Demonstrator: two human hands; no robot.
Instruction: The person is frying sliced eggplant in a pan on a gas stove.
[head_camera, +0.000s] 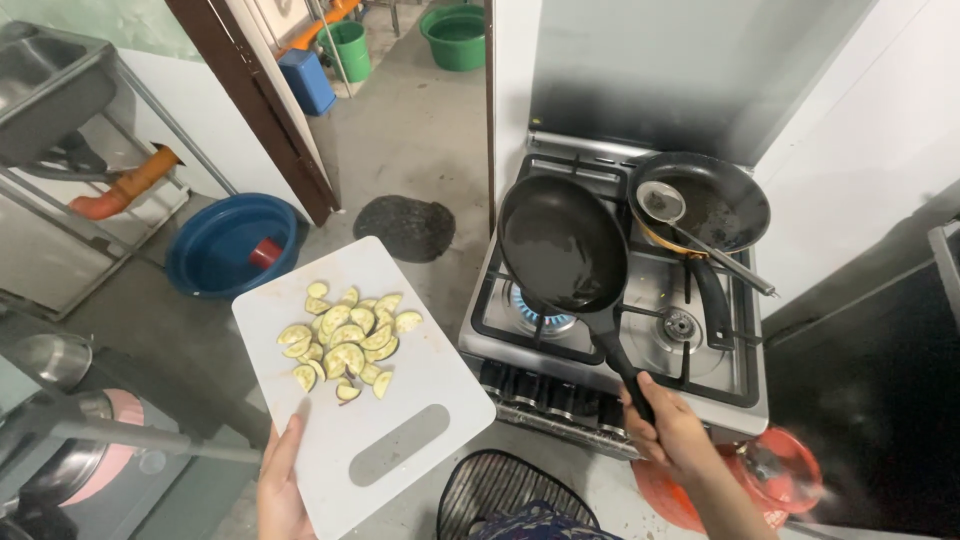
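Left arm: your left hand (280, 485) comes up from the bottom edge, left of centre, with only the hand and wrist in view.
Left hand grip: your fingers are closed under and along the near left corner of the white cutting board (400, 420), thumb side on its edge, so the hand is holding the board.
Cutting board: it sits in the lower centre-left of the frame, tilted as a slanted rectangle, with its oval handle slot toward the lower right.
Eggplant slices: a pile of pale green cut pieces (345, 340) lies on the upper left half of the board, clear of your fingers.
Blue basin: a round blue tub (215, 250) rests on the floor at middle left, above and left of the board.
Frying pan: the black pan (562, 245) is held tilted above the lit front left burner (540, 310), centre right of the frame, its inside dark and shiny.
Right arm: your right forearm rises from the bottom right, angled up and leftward toward the stove (700, 380).
Right hand grip: your right hand (668, 430) is wrapped tightly around the end of the pan's black handle, fingers fully closed on it.
Second pan: a dark pan (725, 205) with a metal strainer ladle (662, 203) resting in it stands on the back right burner, upper right of the stove.
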